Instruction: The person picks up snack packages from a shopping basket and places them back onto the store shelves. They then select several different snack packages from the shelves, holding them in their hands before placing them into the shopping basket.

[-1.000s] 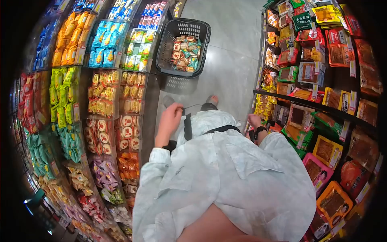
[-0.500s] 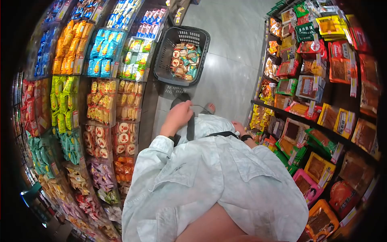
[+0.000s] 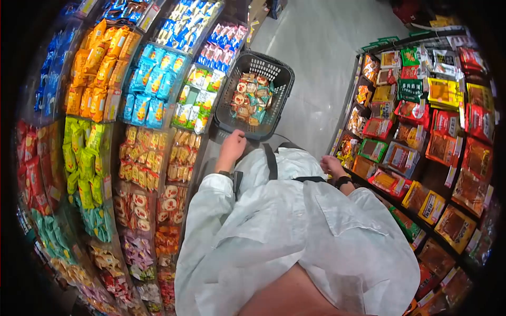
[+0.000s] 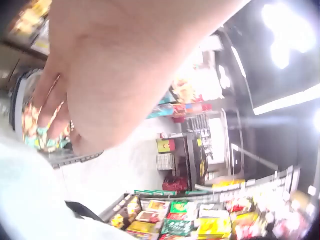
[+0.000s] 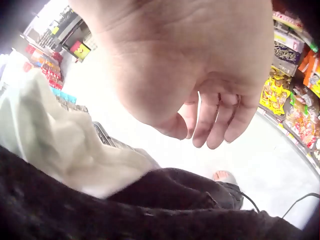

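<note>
A dark grey shopping basket (image 3: 289,87) stands on the floor ahead, with small wrapped snacks (image 3: 252,97) lying inside. My left hand (image 3: 231,149) overlaps the basket's near rim in the head view, its fingers loosely bent. In the left wrist view the fingers of that hand (image 4: 107,90) hang in front of the basket, and nothing shows between them. Beside my right thigh, near the right-hand shelves, my right hand (image 3: 332,166) hangs down. The right wrist view shows this hand (image 5: 195,75) from the palm side, fingers loosely curled and holding nothing.
Snack bins run along the left, with orange packets (image 3: 100,68), blue packets (image 3: 153,84) and yellow-green packets (image 3: 84,163). Shelves of flat packaged foods (image 3: 416,137) line the right. Grey floor (image 3: 316,73) lies between them. A thin cable (image 5: 250,199) hangs near a foot (image 5: 223,177).
The basket now appears nearer the body, and my left hand has come up to its near rim in view. My right hand stays beside the thigh. The head view has shifted.
</note>
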{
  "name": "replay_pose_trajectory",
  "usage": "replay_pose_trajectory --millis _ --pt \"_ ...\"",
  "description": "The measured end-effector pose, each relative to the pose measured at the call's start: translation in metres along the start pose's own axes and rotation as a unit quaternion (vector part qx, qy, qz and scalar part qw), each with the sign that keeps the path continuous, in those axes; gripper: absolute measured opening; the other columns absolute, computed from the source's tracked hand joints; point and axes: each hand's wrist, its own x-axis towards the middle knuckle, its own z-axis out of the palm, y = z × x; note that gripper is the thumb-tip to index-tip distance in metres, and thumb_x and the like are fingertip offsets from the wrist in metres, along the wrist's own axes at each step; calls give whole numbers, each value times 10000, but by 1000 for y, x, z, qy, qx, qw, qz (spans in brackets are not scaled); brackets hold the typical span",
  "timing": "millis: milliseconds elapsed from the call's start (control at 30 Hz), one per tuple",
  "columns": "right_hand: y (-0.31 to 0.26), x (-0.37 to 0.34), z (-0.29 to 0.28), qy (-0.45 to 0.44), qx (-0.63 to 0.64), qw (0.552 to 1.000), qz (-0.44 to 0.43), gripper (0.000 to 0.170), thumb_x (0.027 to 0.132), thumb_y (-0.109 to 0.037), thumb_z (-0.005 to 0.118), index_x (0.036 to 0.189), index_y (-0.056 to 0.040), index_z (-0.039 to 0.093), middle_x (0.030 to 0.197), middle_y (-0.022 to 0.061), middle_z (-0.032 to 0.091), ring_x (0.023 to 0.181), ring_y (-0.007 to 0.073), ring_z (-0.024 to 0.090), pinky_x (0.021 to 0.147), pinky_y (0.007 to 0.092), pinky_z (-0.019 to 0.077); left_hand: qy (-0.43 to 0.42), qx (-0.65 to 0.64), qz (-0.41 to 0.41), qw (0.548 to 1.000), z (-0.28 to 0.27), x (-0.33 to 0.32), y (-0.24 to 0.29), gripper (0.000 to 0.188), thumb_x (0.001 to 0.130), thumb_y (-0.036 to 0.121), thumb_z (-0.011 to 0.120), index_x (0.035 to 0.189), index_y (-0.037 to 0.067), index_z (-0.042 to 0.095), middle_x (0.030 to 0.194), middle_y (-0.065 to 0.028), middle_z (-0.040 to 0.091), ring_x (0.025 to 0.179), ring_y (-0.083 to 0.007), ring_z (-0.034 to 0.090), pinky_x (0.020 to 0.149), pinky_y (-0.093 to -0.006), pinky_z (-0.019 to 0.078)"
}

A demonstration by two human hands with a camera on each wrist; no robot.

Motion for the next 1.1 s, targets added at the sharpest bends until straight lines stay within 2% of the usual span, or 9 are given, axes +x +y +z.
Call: replay_pose_trajectory --millis 133,267,433,600,667,767,867,1000,1100 --pt "-88 31 7 34 -48 990 -132 104 999 -190 618 1023 -96 655 819 -6 635 653 94 560 574 262 455 45 -76 -48 995 12 36 -75 276 932 240 644 1131 50 672 1097 -191 744 1051 -392 697 888 -453 546" --pt "-188 31 51 13 -152 983 -99 139 1002 -177 628 1088 -73 662 882 10 660 735 92 592 647 248 480 -56 59 -155 985 61 32 -167 420 912 326 662 1238 61 655 1178 -242 714 1119 -425 670 961 -478 525" --pt "-234 121 97 -104 -322 937 -92 218 969 -198 631 1106 -32 669 904 54 709 813 132 659 750 289 537 -75 10 -333 940 126 17 -151 690 863 456 707 1401 47 567 1373 -308 589 1270 -480 566 1072 -506 471" --pt "-259 300 151 -174 -614 747 -186 400 921 -425 629 1021 -47 714 951 167 753 897 312 725 819 413 559 -13 -296 -550 781 217 60 -121 1026 824 592 726 1597 50 325 1613 -300 332 1445 -456 415 1187 -519 365" --pt "-259 381 183 -141 -679 692 -201 343 916 -376 594 1037 -85 727 974 191 754 938 360 727 849 459 566 13 -168 -582 795 247 83 -109 1059 834 613 705 1626 69 260 1637 -296 277 1446 -442 419 1179 -543 366" --pt "-279 429 261 -162 -683 673 -232 388 934 -331 500 1028 -27 722 1052 269 725 1027 449 691 927 535 542 84 30 -608 789 255 110 -78 888 819 616 687 1475 69 447 1381 -249 536 1246 -417 568 1009 -542 477" --pt "-271 454 325 -194 -643 695 -255 315 865 -268 656 1138 -113 690 1117 244 716 1103 418 671 956 489 529 180 157 -549 801 282 114 -95 681 809 555 707 1238 47 557 1116 -175 618 1032 -396 633 847 -527 515" --pt "-217 531 373 -110 -763 583 -257 738 839 -314 770 1500 -270 445 1616 156 384 1443 397 440 1038 579 483 222 190 -493 820 265 129 -88 535 793 447 737 1091 31 580 1004 -172 597 964 -399 627 808 -527 515" --pt "-182 567 384 -12 -824 499 -267 757 1007 -206 551 1645 -389 188 1734 89 159 1527 394 302 935 627 514 180 174 -502 828 254 134 -92 562 786 443 746 1141 39 584 1062 -172 599 1025 -401 612 868 -527 500"
